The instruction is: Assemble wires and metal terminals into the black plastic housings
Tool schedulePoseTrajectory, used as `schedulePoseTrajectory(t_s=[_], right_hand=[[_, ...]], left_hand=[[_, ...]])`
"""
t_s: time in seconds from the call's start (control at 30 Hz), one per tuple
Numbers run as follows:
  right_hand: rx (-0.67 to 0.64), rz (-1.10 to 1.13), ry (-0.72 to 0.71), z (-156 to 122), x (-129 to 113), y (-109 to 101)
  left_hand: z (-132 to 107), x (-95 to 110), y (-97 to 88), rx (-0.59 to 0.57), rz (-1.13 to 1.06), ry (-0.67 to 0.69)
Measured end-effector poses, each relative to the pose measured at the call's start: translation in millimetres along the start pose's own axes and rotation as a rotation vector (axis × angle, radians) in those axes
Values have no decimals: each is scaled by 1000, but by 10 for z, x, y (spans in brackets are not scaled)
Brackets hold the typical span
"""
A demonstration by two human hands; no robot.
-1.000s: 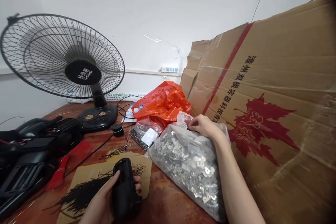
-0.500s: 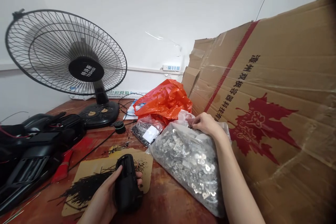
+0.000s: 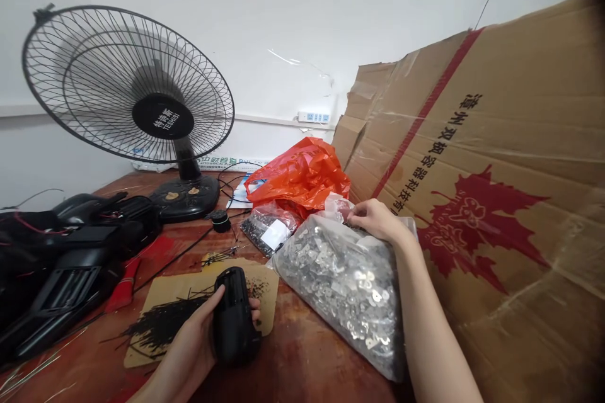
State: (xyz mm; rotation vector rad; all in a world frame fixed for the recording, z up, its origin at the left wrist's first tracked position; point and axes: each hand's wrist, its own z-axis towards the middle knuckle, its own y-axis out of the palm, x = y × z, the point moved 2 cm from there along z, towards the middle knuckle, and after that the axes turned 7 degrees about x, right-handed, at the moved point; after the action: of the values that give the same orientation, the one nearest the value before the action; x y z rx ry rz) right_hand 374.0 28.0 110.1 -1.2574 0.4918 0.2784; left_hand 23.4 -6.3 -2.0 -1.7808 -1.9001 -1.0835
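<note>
My left hand (image 3: 201, 330) is wrapped round a black plastic housing (image 3: 236, 321), thumb on its near side and fingertips showing at the far side. The housing is held above the table, its slotted end pointing away from me. My right hand (image 3: 377, 219) is at the upper end of a clear plastic bag (image 3: 340, 289) full of small flat metal pieces with holes. Its fingers are bent and close together, with the tips down at a small whitish bag (image 3: 336, 204) behind. What those fingertips pinch, if anything, is hidden.
A cardboard sheet (image 3: 184, 283) bears a heap of thin black strips (image 3: 165, 324). Black housings (image 3: 70, 264) are piled left, near a fan (image 3: 163, 116). A red plastic bag (image 3: 302, 173) and a bag of small black parts (image 3: 267, 230) lie behind. A big carton (image 3: 472, 138) stands right.
The whole view has shifted slightly, with the scene now a little further right and higher. My left hand still holds the housing, and my right hand stays at the bags.
</note>
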Motion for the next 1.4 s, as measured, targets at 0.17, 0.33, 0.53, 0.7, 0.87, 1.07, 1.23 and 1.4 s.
schedulePoseTrajectory(t_s=[0.17, 0.33, 0.53, 0.7, 0.87, 1.07, 1.23, 1.4], right_hand=[[6, 122, -15, -29, -24, -43], [0, 173, -16, -83, -60, -94], [-36, 176, -62, -86, -99, -74], [-49, 204, -70, -62, -62, -31], [-24, 197, -66, -58, -43, -65], [-77, 169, -79, -49, -13, -57], [-158, 159, -110, -57, -5, -39], [-197, 155, -98, -102, -33, -91]], left_hand=[[32, -17, -18, 0, 35, -9], [64, -53, -29, -19, 77, -21], [50, -64, -24, -42, 92, -27], [45, -55, -8, -46, 112, -24], [49, -65, -16, -60, 123, -43], [33, -88, -21, -96, 153, -44], [30, -84, -17, -109, 163, -26], [26, -66, -19, -103, 163, -37]])
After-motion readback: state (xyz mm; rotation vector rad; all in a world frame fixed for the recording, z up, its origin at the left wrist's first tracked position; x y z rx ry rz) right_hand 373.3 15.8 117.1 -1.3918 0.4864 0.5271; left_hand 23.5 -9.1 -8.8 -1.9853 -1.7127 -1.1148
